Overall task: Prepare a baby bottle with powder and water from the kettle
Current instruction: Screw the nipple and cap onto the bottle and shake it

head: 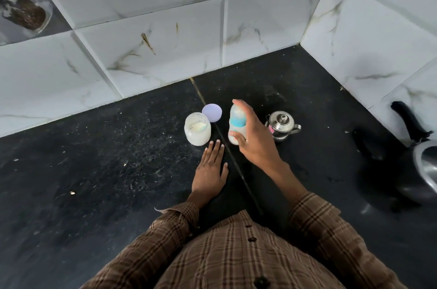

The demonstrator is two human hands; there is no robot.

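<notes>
A baby bottle (236, 120) with a teal collar and clear cap stands upright on the black counter, milky liquid inside. My right hand (254, 137) wraps around it, index finger over the cap and thumb at the base. My left hand (211, 168) lies flat on the counter, fingers spread, just in front of an open powder jar (197, 132) holding white powder. The jar's pale lilac lid (212, 112) lies behind the jar. A small steel kettle (282, 126) with its lid on stands right of the bottle.
The black stone counter (106, 158) meets marble-tiled walls at the back and right. A dark pan (423, 165) with a black handle sits at the right edge. A glass jar of dark contents (28, 13) rests on a shelf, top left.
</notes>
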